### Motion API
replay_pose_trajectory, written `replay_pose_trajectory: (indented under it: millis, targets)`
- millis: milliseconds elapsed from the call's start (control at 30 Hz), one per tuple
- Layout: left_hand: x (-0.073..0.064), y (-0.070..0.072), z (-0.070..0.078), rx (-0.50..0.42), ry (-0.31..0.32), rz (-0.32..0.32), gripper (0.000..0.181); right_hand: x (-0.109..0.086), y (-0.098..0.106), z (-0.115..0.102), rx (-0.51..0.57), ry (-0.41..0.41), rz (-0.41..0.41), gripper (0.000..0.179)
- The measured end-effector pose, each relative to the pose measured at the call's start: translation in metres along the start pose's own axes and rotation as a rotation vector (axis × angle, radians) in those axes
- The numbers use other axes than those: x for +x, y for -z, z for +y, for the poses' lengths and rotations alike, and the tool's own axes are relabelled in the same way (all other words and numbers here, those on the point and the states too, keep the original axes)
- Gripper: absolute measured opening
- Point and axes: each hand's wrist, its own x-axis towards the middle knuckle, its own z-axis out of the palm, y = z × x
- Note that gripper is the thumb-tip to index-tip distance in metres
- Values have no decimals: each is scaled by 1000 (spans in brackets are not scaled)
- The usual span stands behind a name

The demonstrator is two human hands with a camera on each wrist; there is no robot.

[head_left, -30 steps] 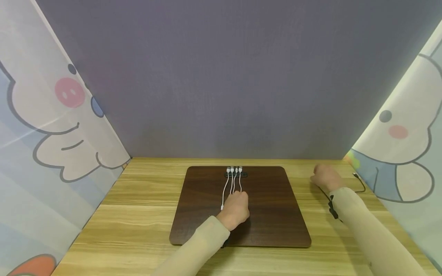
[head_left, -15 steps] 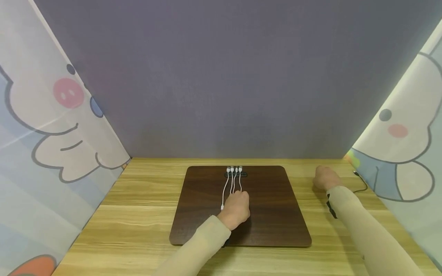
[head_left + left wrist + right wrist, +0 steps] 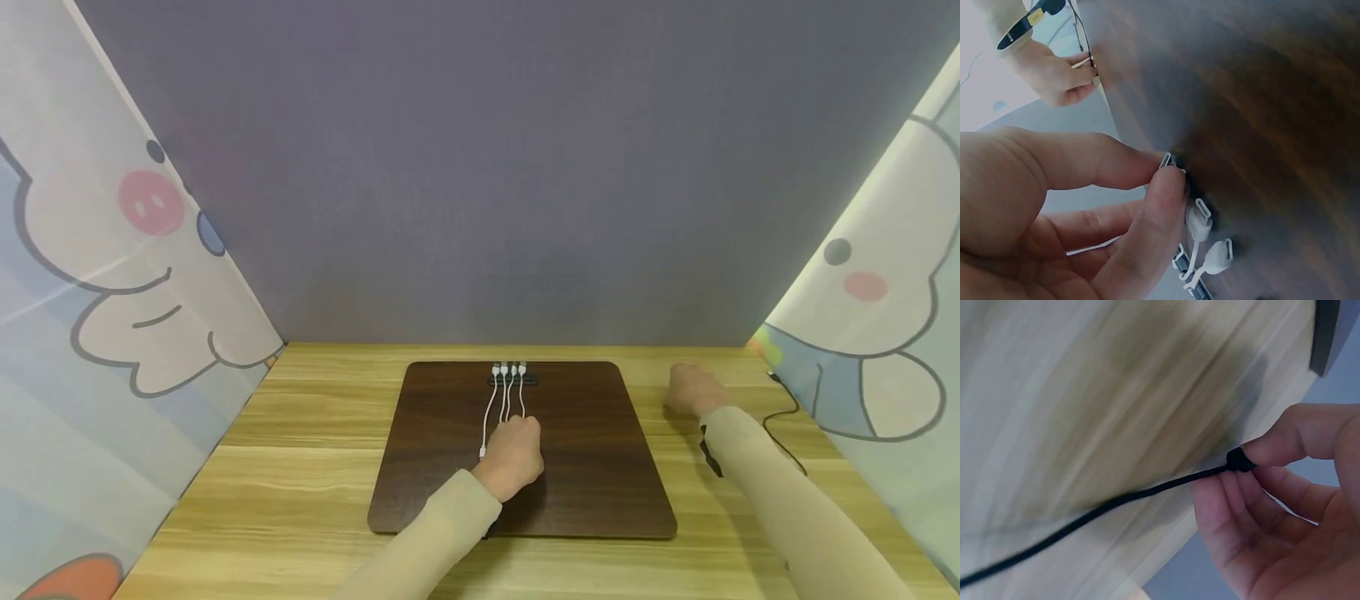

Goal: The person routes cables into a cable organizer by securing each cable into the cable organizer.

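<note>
My left hand is low over the dark wooden board. In the left wrist view its thumb and a finger pinch a white cable's small metal-tipped connector. Two more white cable connectors stick out beside it. In the head view several white cables run from a dark cable clip at the board's far edge towards this hand. Right of the board, my right hand is above the table. Its thumb and fingers pinch a black cable by its dark end; the plug tip is hidden.
The light wooden table surrounds the board. A grey panel stands behind it, with cartoon-printed sheets at both sides. The black cable's other plug lies near the right sheet.
My right hand has shifted left, towards the board, with the black cable in it. More of that cable now shows right of the arm. The left hand has barely moved.
</note>
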Motion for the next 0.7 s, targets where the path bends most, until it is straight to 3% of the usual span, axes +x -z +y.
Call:
replay_pose_trajectory:
  millis: [167, 467, 700]
  targets:
    - [1, 0, -1, -26, 9, -1, 21, -1, -2, -11, 53, 31, 11, 6]
    - [-3, 1, -3, -98, 20, 6, 26, -6, -6, -33, 95, 119, 38, 5]
    - [-3, 2, -5, -94, 30, 0, 29, -6, -8, -48, 103, 176, 81, 12]
